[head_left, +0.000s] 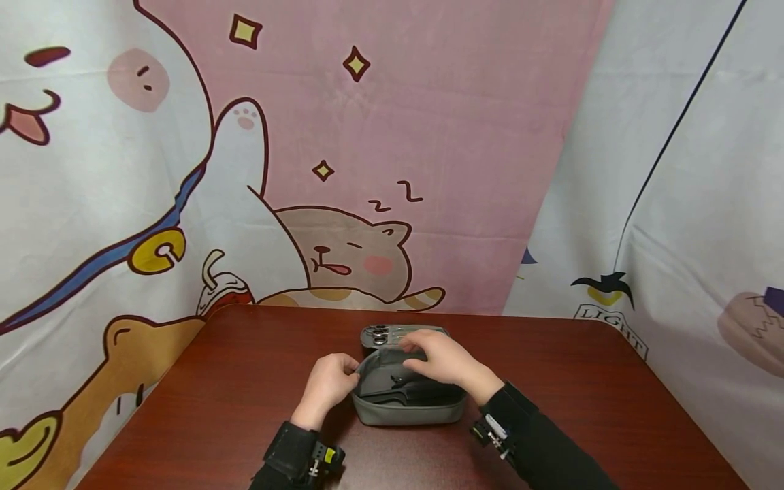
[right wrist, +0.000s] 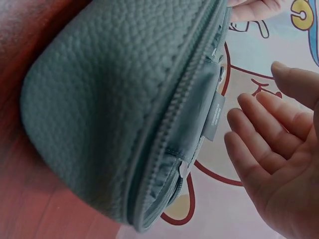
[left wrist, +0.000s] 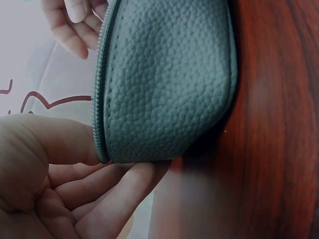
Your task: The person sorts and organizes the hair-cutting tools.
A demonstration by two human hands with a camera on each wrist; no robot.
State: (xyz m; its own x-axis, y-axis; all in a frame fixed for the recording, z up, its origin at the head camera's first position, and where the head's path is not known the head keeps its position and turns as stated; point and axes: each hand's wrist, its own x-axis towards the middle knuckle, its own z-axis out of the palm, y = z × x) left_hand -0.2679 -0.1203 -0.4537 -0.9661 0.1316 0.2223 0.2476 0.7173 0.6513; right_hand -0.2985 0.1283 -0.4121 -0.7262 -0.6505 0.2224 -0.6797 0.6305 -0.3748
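A grey-green pebbled zip case (head_left: 409, 415) lies unzipped on the table, its lid (head_left: 367, 336) folded back at the far side. Dark objects (head_left: 422, 393) lie inside, their kind unclear. My left hand (head_left: 329, 382) pinches the case's left edge; in the left wrist view the thumb (left wrist: 75, 142) presses by the zipper teeth and the fingers curl against the outer wall. Over the case's far right part hovers my right hand (head_left: 446, 358), fingers loosely spread and holding nothing. The right wrist view shows its fingertips apart from a small printed label (right wrist: 214, 118) at the opening.
Small shiny items (head_left: 381, 333) sit in the lid's inner side, partly behind the right hand. The reddish-brown wooden table (head_left: 245, 381) extends around the case. Behind its far edge hangs a cartoon-printed cloth (head_left: 465, 170).
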